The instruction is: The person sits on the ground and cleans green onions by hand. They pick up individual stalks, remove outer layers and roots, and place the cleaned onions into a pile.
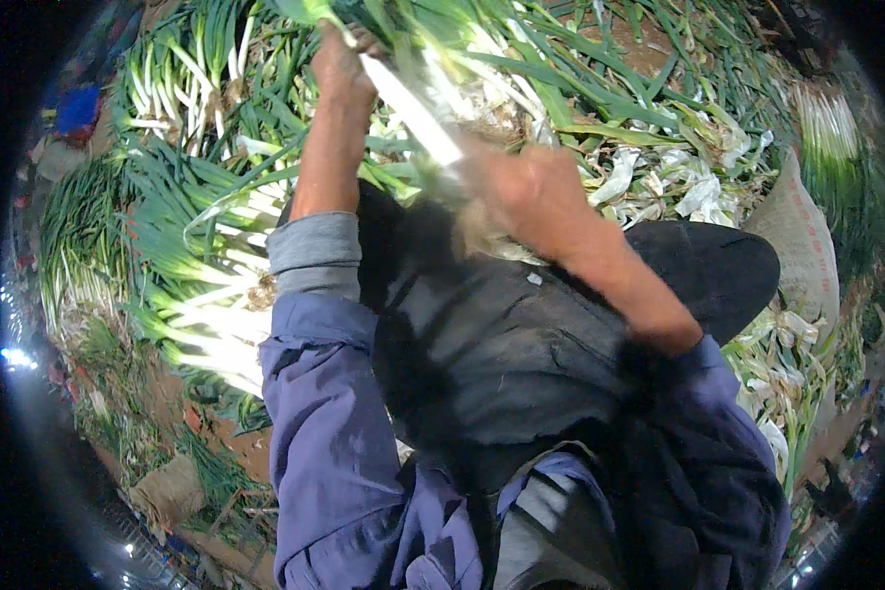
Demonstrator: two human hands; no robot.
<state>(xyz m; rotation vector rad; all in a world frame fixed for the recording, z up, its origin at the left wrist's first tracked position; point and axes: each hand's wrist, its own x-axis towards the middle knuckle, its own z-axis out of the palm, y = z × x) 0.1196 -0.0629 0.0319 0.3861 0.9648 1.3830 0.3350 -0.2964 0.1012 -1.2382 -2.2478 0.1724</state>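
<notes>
A long green onion with a thick white stalk slants across the space above my lap. My left hand is closed around its upper part, near where the white turns to green leaf. At the lower end of the stalk, my right hand is curled against it and blurred by motion; its fingertips cannot be made out. Pale, blurred husk or roots show just beneath the right hand. My dark trousers lie under both forearms.
Several green onions are piled by my left arm, with more bunches beyond. Stripped husks cover the ground at the front right. A printed woven sack stands beside my right knee, near another onion bundle.
</notes>
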